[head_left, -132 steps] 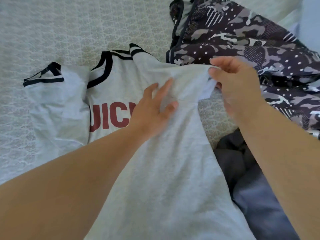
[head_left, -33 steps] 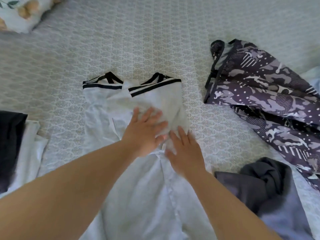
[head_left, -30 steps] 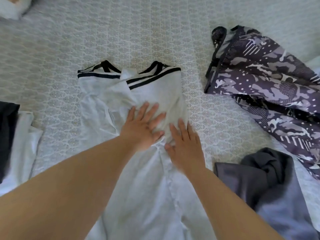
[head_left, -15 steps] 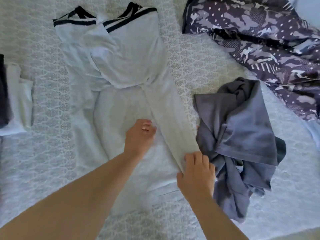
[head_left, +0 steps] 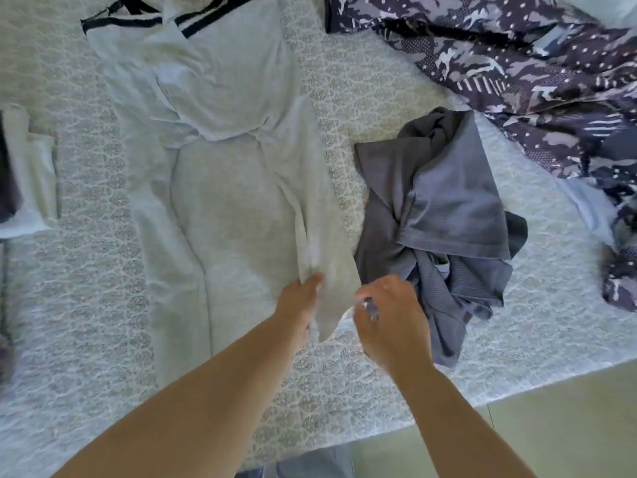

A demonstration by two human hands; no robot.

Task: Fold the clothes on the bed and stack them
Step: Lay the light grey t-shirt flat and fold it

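- The left hand (head_left: 299,305) reaches out from the bottom of the view, arm stretched long over the bed (head_left: 86,322).
- Its fingers are pinched on the near end of the grey shirt (head_left: 234,174), right at the folded edge.
- The right hand (head_left: 389,315) is just beside it, bent down at the wrist, fingers curled in.
- It looks like it grabs the bottom corner of the same shirt, but the picture is blurry there, so I cannot tell for sure.
- The two hands are near each other but not touching.
- The grey shirt lies flat in the middle of the bed.
- It is long and thin now, with both sides folded in.
- Its long way runs from the person up to the far side of the bed.
- The black-striped neck end points away, and the bottom end points at the person.
- I count one grey shirt.
- One dark grey cloth (head_left: 437,215) lies bunched up just to the right of the shirt, touching it near the hands.
- One purple patterned cloth (head_left: 517,70) is spread at the far right.
- One small pile of folded clothes (head_left: 31,167) sits at the left edge, well apart from the shirt.
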